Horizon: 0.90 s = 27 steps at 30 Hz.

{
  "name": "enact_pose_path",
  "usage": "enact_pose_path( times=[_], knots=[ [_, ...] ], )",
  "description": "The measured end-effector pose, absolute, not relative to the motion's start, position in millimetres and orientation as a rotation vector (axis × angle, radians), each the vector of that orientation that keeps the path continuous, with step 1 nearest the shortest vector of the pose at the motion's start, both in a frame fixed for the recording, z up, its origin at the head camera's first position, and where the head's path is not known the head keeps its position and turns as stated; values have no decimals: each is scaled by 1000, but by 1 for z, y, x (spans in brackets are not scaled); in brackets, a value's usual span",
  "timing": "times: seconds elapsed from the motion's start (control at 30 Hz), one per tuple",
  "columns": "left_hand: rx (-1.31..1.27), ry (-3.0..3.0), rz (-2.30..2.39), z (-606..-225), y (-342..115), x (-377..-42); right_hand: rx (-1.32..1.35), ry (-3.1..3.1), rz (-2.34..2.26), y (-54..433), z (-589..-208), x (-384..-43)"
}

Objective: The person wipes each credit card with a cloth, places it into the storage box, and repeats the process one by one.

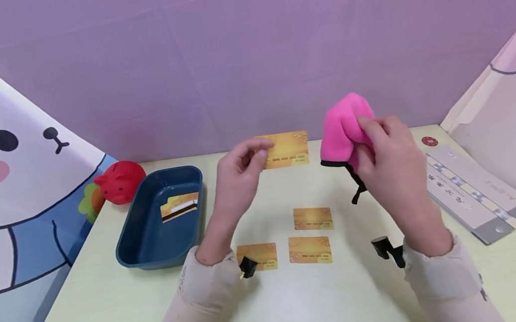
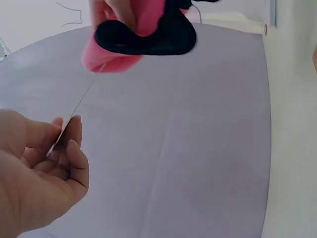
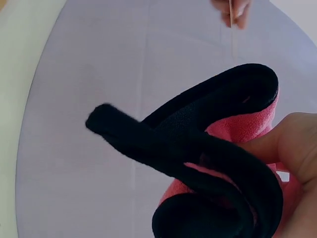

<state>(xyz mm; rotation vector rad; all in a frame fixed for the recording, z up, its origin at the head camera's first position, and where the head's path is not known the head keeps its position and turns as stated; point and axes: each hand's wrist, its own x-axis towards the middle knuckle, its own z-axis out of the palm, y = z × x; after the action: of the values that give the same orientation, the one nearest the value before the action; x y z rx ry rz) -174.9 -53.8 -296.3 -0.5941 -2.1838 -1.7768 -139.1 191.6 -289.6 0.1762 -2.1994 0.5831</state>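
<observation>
My left hand [image 1: 237,182] pinches a gold bank card [image 1: 290,151] by its left edge, holding it up over the far part of the table. In the left wrist view the card [image 2: 75,110] is seen nearly edge-on between thumb and fingers. To its right, my right hand [image 1: 395,166] grips a bright pink fleece piece [image 1: 345,125] with black trim, raised off the table. The right wrist view shows its black-edged opening [image 3: 237,89] and a black strap [image 3: 116,126] sticking out. Below the hands lie gold cards: one card [image 1: 313,218] behind, two cards [image 1: 310,250] [image 1: 269,252] nearer.
A dark blue bin [image 1: 126,240] at the left has gold cards [image 1: 175,204] in it, one showing a black stripe. Behind it stands a red piggy bank [image 1: 120,183]. At the right lie a grey printed folder [image 1: 471,191] and a red chip [image 1: 429,141]. A lilac cloth [image 1: 215,59] hangs behind.
</observation>
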Motion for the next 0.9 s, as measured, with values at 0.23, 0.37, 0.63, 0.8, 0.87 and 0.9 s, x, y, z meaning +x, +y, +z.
enact_pose_path(
  times=[0.23,0.37,0.63,0.8,0.87,0.9],
  knots=[
    [-566,-2434,-1629,-301,-55,-183,180,-2189,616,190,-285,-134],
    [-535,-2436,-1570,-306,-54,-186,180,-2188,620,189,-284,-132],
    [-463,-2386,-1555,-309,-55,-186,204,-2165,618,189,-283,-130],
    [-429,-2387,-1540,-308,-55,-186,203,-2138,618,189,-283,-130],
    [-431,-2369,-1557,-308,-55,-187,203,-2133,620,189,-283,-129],
    [-435,-2358,-1570,-308,-54,-187,204,-2132,620,189,-283,-129]
  ],
)
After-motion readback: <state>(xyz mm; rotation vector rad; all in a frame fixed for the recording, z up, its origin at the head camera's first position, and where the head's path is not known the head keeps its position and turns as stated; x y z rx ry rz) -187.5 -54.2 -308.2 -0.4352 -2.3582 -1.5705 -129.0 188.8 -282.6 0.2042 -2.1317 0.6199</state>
